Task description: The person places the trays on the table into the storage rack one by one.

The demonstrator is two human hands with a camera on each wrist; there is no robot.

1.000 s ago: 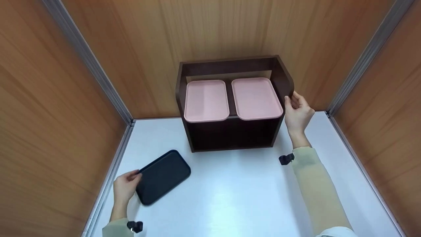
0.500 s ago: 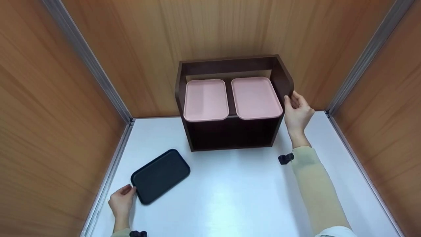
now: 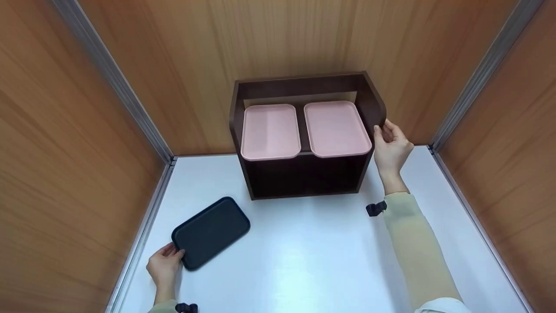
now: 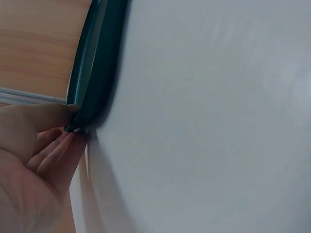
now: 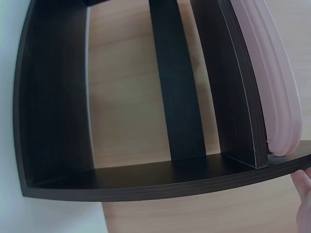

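Observation:
A black tray [image 3: 211, 231] lies flat on the white table [image 3: 312, 252] at the near left. My left hand [image 3: 175, 252] pinches its near-left corner; in the left wrist view the thumb lies on the tray's rim [image 4: 95, 68] with fingers [image 4: 58, 150] under it. A dark brown shelf unit [image 3: 304, 176] stands against the back wall with two pink trays [image 3: 270, 131] [image 3: 336, 128] side by side on its upper board. My right hand [image 3: 383, 131] grips the front edge of the unit's right side panel. The right wrist view shows the unit's hollow lower bay [image 5: 131, 97] and a pink tray's rim [image 5: 274, 82].
Wooden walls with metal corner strips [image 3: 117, 82] enclose the table on the left, back and right. The white surface stretches from the shelf unit to the near edge between my two arms.
My left hand slid back along the black tray to its near-left corner and now pinches it; the tray shifted slightly left. The right hand has stayed on the shelf unit's side.

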